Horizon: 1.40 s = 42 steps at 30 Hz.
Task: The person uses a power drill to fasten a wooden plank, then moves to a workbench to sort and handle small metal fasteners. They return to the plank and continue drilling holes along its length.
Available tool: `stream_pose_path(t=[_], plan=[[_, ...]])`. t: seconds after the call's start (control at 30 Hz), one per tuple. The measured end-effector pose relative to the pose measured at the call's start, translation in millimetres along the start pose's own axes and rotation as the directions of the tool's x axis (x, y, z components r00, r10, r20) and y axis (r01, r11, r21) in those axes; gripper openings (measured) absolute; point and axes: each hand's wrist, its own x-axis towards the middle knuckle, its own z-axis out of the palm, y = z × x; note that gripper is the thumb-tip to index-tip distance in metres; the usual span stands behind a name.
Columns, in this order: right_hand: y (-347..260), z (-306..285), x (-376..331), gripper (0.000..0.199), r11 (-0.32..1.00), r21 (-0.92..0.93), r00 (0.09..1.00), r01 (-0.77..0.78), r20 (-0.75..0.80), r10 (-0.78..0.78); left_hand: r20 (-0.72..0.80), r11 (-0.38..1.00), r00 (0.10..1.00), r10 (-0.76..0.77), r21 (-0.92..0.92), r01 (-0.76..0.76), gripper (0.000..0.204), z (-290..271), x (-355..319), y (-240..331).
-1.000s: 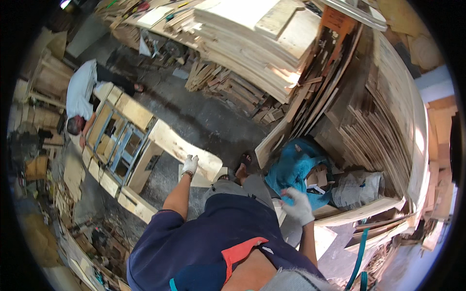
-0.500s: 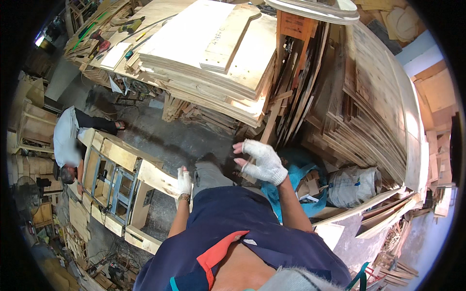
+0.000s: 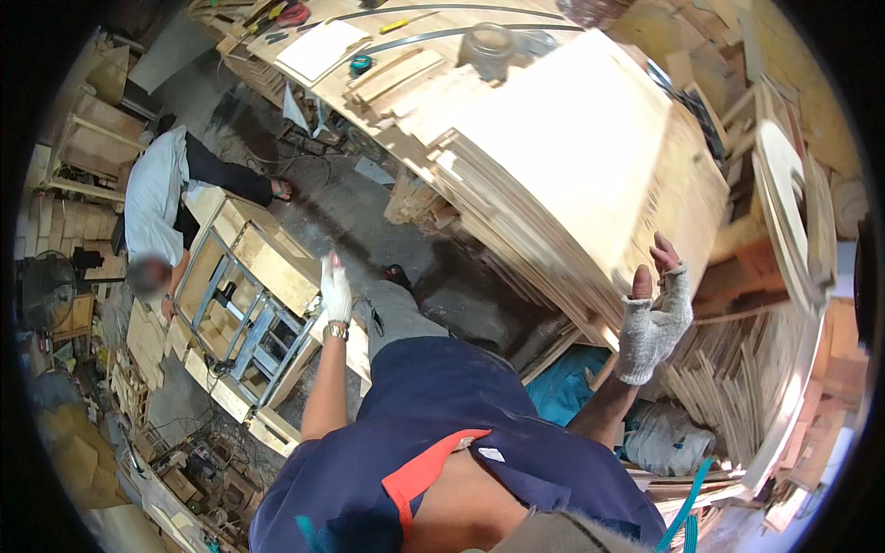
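My left hand (image 3: 336, 290) wears a white glove with bare fingertips and a metal-banded watch at the wrist. It is raised beside the near end of a wooden furniture frame (image 3: 292, 286), fingers stretched out, and nothing shows in it. That frame has a grey metal mechanism (image 3: 261, 346) inside. My right hand (image 3: 653, 323), gloved the same way, is lifted at the right with fingers apart and holds nothing. Behind it lies the corner of a big stack of plywood sheets (image 3: 572, 157); whether they touch I cannot tell.
A co-worker (image 3: 157, 203) bends over the frame's far side, one hand at its edge. A teal tape measure (image 3: 360, 64), a yellow-handled screwdriver (image 3: 406, 22) and a jar (image 3: 487, 48) sit on the plywood bench. Blue plastic (image 3: 562, 382) and a white sack (image 3: 668, 438) lie at right.
My view has turned, so the plywood stack looks larger and closer. My right hand has swung outward to the right, toward the stack. My left hand has risen slightly, still beside the frame.
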Motion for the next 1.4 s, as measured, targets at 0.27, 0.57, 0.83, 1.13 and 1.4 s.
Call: stream_pose_path(t=[0.27,0.57,0.83,1.13,1.4], plan=[[26.7,104.5,38.5,0.067,0.833,-0.553,0.995,0.018,0.092,0.039,0.377,0.988,0.913,0.154,-0.067,-0.138,0.050,52.8,184.9,214.9],[9.6,112.3,76.1,0.056,0.782,-0.590,0.976,-0.198,-0.043,0.215,0.587,0.925,0.726,0.358,-0.115,-0.363,0.043,159.4,260.2,313.3],[-12.6,151.4,144.5,0.042,0.630,-0.728,0.879,-0.271,0.079,0.470,0.617,0.916,0.678,0.399,-0.230,-0.330,0.043,199.1,321.1,329.6],[-23.9,219.1,214.6,0.063,0.541,-0.708,0.866,-0.453,-0.206,0.456,0.759,0.884,0.482,0.438,-0.267,-0.383,0.062,260.8,431.9,343.1],[-3.0,252.5,257.6,0.082,0.493,-0.693,0.815,-0.527,-0.246,0.525,0.813,0.641,0.123,0.570,-0.345,-0.686,0.095,373.0,454.0,411.7]])
